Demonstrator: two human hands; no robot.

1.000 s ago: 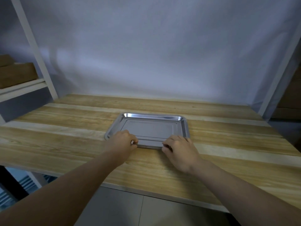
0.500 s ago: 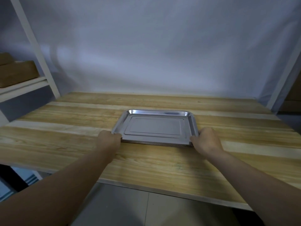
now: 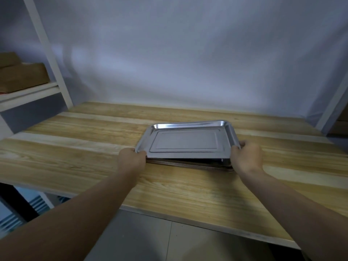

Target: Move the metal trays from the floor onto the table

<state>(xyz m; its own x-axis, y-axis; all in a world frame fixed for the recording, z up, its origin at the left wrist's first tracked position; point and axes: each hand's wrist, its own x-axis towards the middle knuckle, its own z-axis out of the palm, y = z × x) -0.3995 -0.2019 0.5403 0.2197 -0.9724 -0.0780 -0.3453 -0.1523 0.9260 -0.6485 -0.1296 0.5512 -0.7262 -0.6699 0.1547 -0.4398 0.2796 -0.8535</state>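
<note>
Left hand (image 3: 132,159): closed on top tray (image 3: 185,141), near-left corner.
Right hand (image 3: 247,157): closed on its near-right corner.
Top tray: near edge raised off tray stack (image 3: 190,163).
Stack: mid-tabletop (image 3: 75,157).

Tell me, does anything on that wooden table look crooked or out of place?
Only the top tray: its near edge is raised off the stack of trays beneath, leaving a dark gap. The left hand and right hand grip its ends, so it looks deliberate.

White shelving unit (image 3: 49,53) stands at left of frame, brown cardboard boxes (image 3: 21,76) on its shelf. Pale backdrop sheet (image 3: 188,53) fills upper frame. Grey floor tiles (image 3: 143,240) at bottom.
</note>
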